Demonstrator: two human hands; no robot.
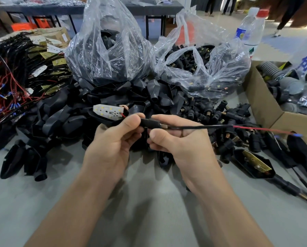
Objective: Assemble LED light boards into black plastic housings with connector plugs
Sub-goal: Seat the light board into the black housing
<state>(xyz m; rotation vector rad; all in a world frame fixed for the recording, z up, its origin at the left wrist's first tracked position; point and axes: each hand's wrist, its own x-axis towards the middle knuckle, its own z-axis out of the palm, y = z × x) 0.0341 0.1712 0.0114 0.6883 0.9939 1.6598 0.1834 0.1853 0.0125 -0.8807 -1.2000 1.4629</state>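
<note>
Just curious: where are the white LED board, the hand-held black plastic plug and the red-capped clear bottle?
white LED board (107,112): head view, centre of face.
black plastic plug (149,123): head view, middle of body.
red-capped clear bottle (257,31): head view, upper body.

A pale grey counter (149,202) fills the foreground. Behind it stands a long dark table (42,8) on thin black legs, with orange crates (22,26) beneath. Beyond lies a light beige floor (211,27) with blue-grey foam mats (281,45); people's legs (209,6) stand there.
</note>
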